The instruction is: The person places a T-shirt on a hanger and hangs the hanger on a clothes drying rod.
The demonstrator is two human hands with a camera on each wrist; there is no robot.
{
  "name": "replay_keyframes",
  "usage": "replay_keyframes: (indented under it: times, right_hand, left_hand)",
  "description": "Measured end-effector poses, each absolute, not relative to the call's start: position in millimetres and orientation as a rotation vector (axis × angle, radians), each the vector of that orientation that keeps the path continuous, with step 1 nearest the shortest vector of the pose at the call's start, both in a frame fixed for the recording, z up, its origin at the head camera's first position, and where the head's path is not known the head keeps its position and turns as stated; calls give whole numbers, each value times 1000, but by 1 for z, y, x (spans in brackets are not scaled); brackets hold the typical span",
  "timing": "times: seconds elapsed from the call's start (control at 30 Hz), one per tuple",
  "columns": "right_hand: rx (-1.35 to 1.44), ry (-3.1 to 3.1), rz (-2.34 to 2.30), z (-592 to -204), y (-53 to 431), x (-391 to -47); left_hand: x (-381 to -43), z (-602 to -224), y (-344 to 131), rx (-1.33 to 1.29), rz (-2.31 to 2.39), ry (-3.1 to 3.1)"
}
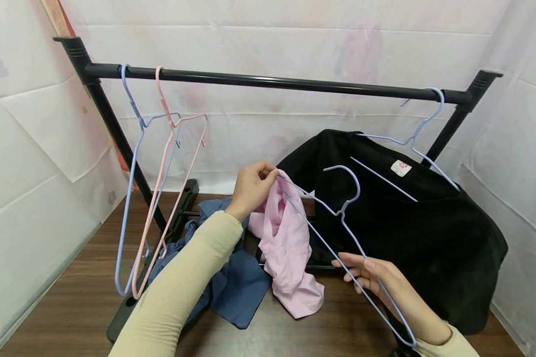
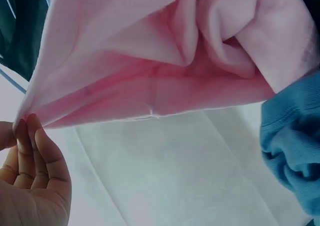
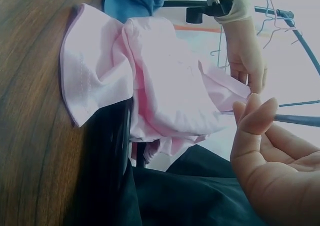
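Between thumb and fingertips, my left hand [image 1: 252, 188] pinches the upper edge of a pink garment [image 1: 290, 253], whose cloth hangs in folds down to the table. In the left wrist view that edge of the pink garment [image 2: 150, 93] is stretched out from the fingertips. My right hand [image 1: 390, 280] holds a light blue hanger [image 1: 358, 187] near its other end, thumb and fingers about the wire. The hanger tilts, hook upward, its far tip inside the pink cloth beside my left hand. In the right wrist view the fingers [image 3: 250, 131] curl at the wire.
A black rack bar [image 1: 272, 82] spans the back. At its left hang a blue hanger [image 1: 128, 198] and a pink hanger [image 1: 164, 171], both bare. A black shirt [image 1: 429, 248] hangs on another blue hanger [image 1: 417, 131] at right. A crumpled dark blue garment [image 1: 241, 285] lies left of the pink one.
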State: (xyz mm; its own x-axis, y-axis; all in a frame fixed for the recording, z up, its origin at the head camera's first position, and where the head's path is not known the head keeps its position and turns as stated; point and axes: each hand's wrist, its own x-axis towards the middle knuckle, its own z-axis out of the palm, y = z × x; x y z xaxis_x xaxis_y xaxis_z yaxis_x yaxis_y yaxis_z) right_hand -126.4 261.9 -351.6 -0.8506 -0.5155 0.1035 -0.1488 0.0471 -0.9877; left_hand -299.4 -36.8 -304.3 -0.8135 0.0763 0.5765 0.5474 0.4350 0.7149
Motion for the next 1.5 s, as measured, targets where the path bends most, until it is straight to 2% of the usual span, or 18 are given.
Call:
replay_keyframes:
  times: [0.43,0.7,0.9,1.5]
  right_hand:
    - [-745,2070,-1862,-351,254,-133]
    - [-557,2083,-1826,-346,251,-133]
    - [-535,2118,-1813,-345,248,-136]
    - [-703,2085,-1888,-350,239,-145]
  left_hand:
    - [-280,-299,-22,-700,-1318,-2214]
    - [-275,-296,-17,-751,-1316,-2187]
    - [-270,-294,-12,-800,-1282,-2160]
    - [-251,-285,2,-835,-1295,-2162]
